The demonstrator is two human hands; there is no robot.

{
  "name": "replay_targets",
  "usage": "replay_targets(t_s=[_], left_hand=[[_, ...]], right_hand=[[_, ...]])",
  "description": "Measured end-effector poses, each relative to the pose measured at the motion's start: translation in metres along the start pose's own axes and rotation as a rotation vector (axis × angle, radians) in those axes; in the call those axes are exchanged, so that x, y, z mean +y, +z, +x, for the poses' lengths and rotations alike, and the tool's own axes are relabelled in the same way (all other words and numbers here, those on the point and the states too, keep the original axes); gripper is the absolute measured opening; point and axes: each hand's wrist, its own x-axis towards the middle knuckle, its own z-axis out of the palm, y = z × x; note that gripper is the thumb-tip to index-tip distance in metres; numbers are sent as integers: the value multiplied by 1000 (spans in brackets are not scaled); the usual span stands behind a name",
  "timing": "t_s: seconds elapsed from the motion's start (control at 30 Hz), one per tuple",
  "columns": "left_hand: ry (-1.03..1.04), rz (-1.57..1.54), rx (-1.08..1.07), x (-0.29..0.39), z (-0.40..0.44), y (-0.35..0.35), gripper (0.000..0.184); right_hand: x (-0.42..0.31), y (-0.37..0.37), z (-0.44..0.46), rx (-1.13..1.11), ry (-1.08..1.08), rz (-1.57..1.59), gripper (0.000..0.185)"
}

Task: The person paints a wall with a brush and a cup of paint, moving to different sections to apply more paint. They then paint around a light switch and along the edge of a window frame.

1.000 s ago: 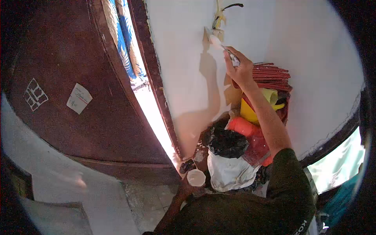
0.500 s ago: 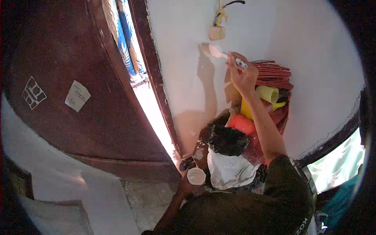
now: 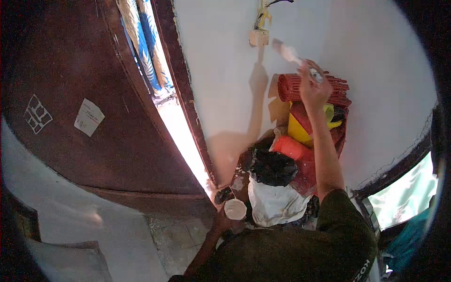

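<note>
My right hand [image 3: 315,87] is closed round the handle of a paintbrush [image 3: 290,52], its bristles pointing up and left, close to the white wall [image 3: 225,70]. Motion smears the brush a little, and whether it touches the wall cannot be made out. A small beige switch box [image 3: 259,38] with loose wires hangs on the wall just left of the bristles. Low down, my left hand [image 3: 222,222] holds a white cup [image 3: 235,209] with pale contents; most of its fingers are hidden behind the cup.
A rolled red mat [image 3: 293,88], a yellow container [image 3: 299,129], a black plastic bag [image 3: 274,168] and a white sack [image 3: 277,205] are piled against the wall. The brown door [image 3: 84,155] stands at the left, with a bright gap beside its frame.
My right hand and the brush have moved to the right along the wall, from below the switch box to its right side. My left hand with the cup has hardly moved.
</note>
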Motion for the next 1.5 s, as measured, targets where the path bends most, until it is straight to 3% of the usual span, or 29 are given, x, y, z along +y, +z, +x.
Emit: replay_targets(t_s=[0.17,0.27,0.33,0.4,0.47,0.53,0.57,0.63,0.77,0.83,1.03,1.17,1.23,1.4,1.5], left_hand=[[12,-21,15,8,2,-3,88],[20,-24,10,-2,-1,2,87],[0,-193,-3,-9,2,6,83],[-7,-153,-7,-1,1,1,82],[-25,-81,-19,20,-5,-6,79],[-35,-9,-30,33,-2,-11,76],[-33,-7,-29,32,0,-10,76],[-43,-68,-19,32,0,-7,75],[-55,-91,-14,41,-1,-10,75],[-60,-110,-16,47,-1,-9,75],[-65,21,-70,63,7,-4,76],[-53,4,-73,58,10,1,77],[-49,1,-80,55,12,3,77],[-41,4,-89,51,12,6,78],[-38,10,-77,46,7,6,79]], right_hand=[[31,-11,25,115,106,182,25],[57,10,29,67,301,-35,28],[72,40,8,-90,40,-470,29],[24,65,-24,-178,354,24,27],[-6,86,-63,-116,30,22,25],[-51,85,-76,-191,-21,50,26],[-57,85,-81,-188,-22,51,26],[-63,86,-87,-223,173,307,26],[-39,62,-56,-346,137,256,29],[-35,51,-19,-439,504,400,46],[-6,74,27,-680,389,208,63],[13,99,31,-684,427,125,62],[18,110,30,-587,313,159,60],[8,93,31,-690,361,95,59],[23,105,13,-620,252,49,49]])
